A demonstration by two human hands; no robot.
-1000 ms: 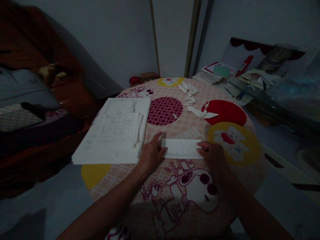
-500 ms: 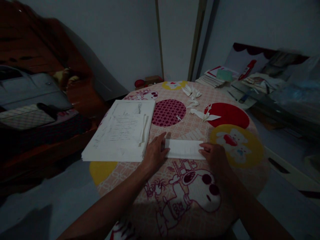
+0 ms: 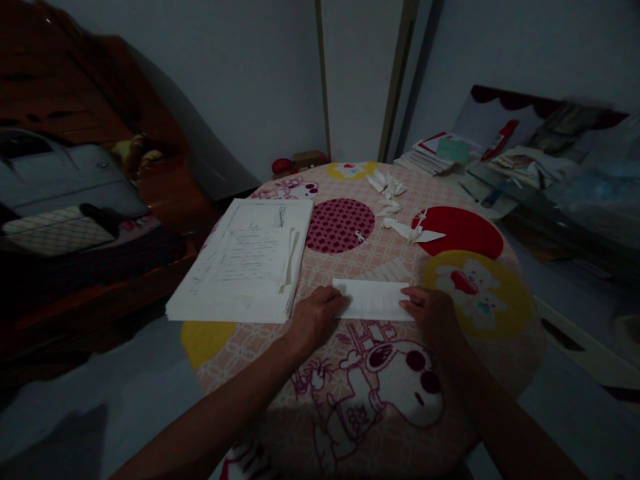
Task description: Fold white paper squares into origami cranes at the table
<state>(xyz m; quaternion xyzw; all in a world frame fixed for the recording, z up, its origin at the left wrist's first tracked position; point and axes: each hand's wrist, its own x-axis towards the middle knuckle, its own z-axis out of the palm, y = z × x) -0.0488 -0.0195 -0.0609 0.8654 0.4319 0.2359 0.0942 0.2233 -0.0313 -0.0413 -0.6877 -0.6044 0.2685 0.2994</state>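
A white folded paper strip (image 3: 374, 299) lies crosswise near the middle of the round table (image 3: 265, 350), which has a patterned cloth. My left hand (image 3: 317, 317) has its fingers closed on the strip's left end. At the right end, my right hand (image 3: 431, 312) pinches the paper between thumb and fingers. Left of the strip rests a stack of white sheets (image 3: 250, 267) with drawing and writing on top. Beyond the strip are folded paper figures, one with pointed wings (image 3: 413, 231) and others (image 3: 386, 183) farther back.
A glass-topped surface (image 3: 520, 193) on the right holds papers, a red tube (image 3: 500, 140) and a plastic bag. At the left, a wooden seat (image 3: 165, 193) carries a grey bag (image 3: 75, 180). A stack of papers (image 3: 425, 160) stands behind the table.
My left hand has drawn its raised fingers down and closed them on the strip's left end. My right hand keeps its hold. The whole view has shifted slightly.
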